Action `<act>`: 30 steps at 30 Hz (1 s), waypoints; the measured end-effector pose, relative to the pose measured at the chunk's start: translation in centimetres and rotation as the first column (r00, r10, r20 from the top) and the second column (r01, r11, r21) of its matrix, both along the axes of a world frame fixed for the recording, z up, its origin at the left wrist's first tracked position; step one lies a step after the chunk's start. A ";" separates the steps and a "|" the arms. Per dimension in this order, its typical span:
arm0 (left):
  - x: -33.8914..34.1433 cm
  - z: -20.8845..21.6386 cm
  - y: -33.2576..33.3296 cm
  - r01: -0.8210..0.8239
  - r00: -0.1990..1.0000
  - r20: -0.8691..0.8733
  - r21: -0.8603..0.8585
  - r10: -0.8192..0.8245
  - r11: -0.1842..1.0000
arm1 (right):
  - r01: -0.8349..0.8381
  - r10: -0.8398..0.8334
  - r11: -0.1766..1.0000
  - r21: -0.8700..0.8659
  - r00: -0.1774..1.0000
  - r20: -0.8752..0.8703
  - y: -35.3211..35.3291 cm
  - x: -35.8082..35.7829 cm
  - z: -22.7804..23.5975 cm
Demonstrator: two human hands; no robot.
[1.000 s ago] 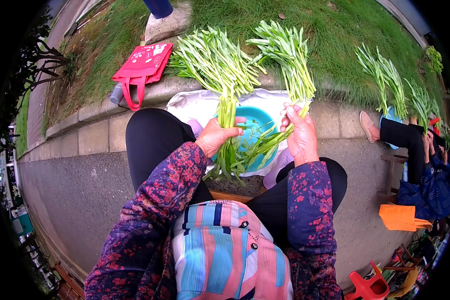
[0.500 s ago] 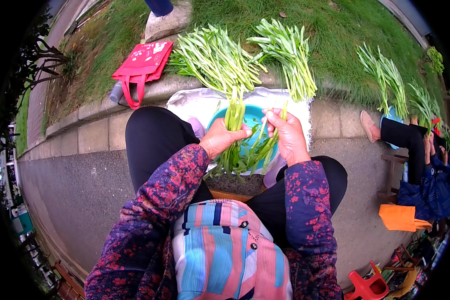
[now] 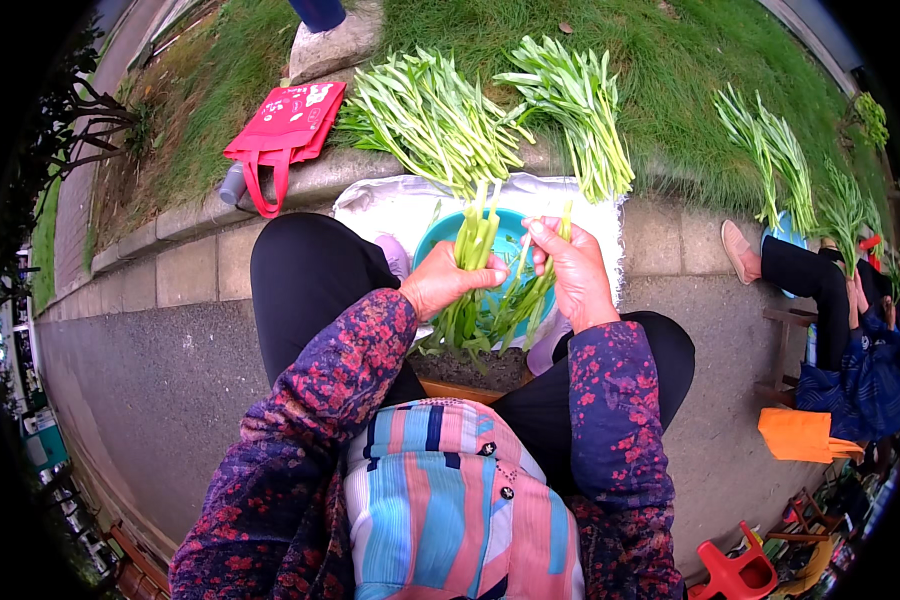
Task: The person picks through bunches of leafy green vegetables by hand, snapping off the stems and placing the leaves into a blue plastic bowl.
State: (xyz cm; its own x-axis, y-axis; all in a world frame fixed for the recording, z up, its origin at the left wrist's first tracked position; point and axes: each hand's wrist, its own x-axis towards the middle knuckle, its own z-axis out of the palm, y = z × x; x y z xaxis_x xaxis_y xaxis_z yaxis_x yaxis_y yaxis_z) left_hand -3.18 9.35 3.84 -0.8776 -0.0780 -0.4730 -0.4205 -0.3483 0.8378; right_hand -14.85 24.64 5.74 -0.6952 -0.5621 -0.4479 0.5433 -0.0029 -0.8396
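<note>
My left hand [image 3: 447, 280] is closed round a bundle of green leafy stems [image 3: 476, 240], the pale cut ends pointing away from me and the leaves hanging toward my lap. A few stems [image 3: 527, 305] are pinched between the thumb and fingers of my right hand [image 3: 573, 270], their leaves also drooping. Below both hands stands a turquoise basin [image 3: 440, 233] with bits of green in it. It rests on a white cloth [image 3: 365, 203] between my knees.
Beyond the cloth, a wide pile of greens [image 3: 430, 120] and a second pile [image 3: 580, 115] lie across the kerb and grass. A red bag [image 3: 288, 125] sits far left beside a grey bottle [image 3: 233, 186]. At right, another person's leg [image 3: 810, 285] reaches toward more greens [image 3: 775, 155].
The bundle in my left hand has tilted slightly, its cut ends shifting right. My right hand has barely moved. At far right the other person's greens have shifted a little.
</note>
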 end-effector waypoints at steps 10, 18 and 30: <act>-0.1 -0.6 -0.5 -0.159 0.987 0.007 0.073 0.159 0.985 | 0.157 -0.156 0.987 -0.032 0.988 0.013 0.0 -0.4 -0.7; 0.0 -0.7 -1.4 -0.233 0.972 -0.022 -0.080 0.232 0.969 | 0.178 -0.178 0.984 0.007 0.983 -0.045 1.2 -1.5 -0.2; -0.2 1.2 0.6 -0.086 0.996 0.002 -0.118 0.087 0.989 | -0.034 0.037 0.997 0.062 0.998 -0.047 0.0 0.7 0.0</act>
State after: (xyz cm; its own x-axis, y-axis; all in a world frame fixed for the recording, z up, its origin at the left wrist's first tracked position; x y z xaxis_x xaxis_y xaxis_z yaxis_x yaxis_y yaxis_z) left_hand -3.38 9.92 5.01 -0.8620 -0.2086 -0.4619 -0.3990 -0.2828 0.8723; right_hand -14.11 24.67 5.73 -0.6971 -0.5591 -0.4489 0.5012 0.0678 -0.8627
